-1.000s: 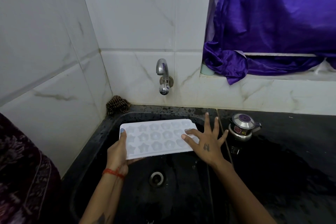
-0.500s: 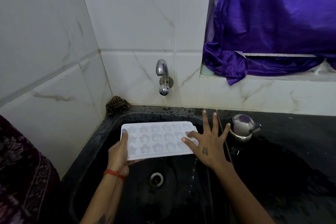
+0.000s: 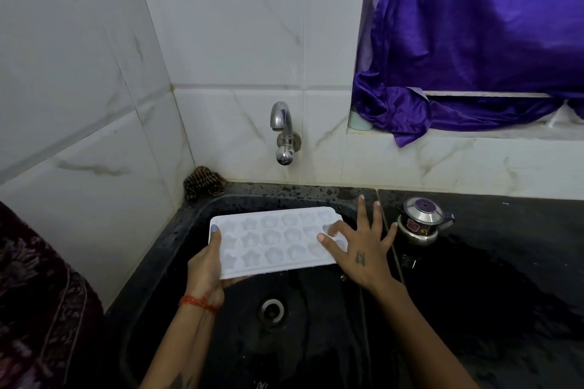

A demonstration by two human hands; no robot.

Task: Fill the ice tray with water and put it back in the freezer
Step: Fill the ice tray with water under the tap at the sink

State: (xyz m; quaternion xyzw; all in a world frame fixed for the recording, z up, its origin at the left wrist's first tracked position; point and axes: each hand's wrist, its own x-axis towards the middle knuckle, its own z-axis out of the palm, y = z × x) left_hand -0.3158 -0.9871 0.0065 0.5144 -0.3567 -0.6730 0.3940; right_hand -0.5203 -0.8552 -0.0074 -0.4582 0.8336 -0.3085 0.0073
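Observation:
A white ice tray (image 3: 271, 240) with star and flower shaped cells is held level over the black sink (image 3: 189, 230), below the chrome wall tap (image 3: 283, 131). My left hand (image 3: 207, 265) grips the tray's left end, thumb on top and fingers underneath. My right hand (image 3: 360, 249) lies with spread, straight fingers over the tray's right end, thumb and forefinger touching its top. No water runs from the tap.
The sink drain (image 3: 271, 309) lies below the tray. A small steel kettle (image 3: 418, 224) stands on the wet black counter to the right. A dark scrubber cloth (image 3: 203, 181) sits in the back left corner. A purple curtain (image 3: 474, 41) hangs over the window ledge.
The tray has shifted slightly and levelled out. A thin trickle of water that fell from its right end half a second ago has stopped. Both hands keep their places.

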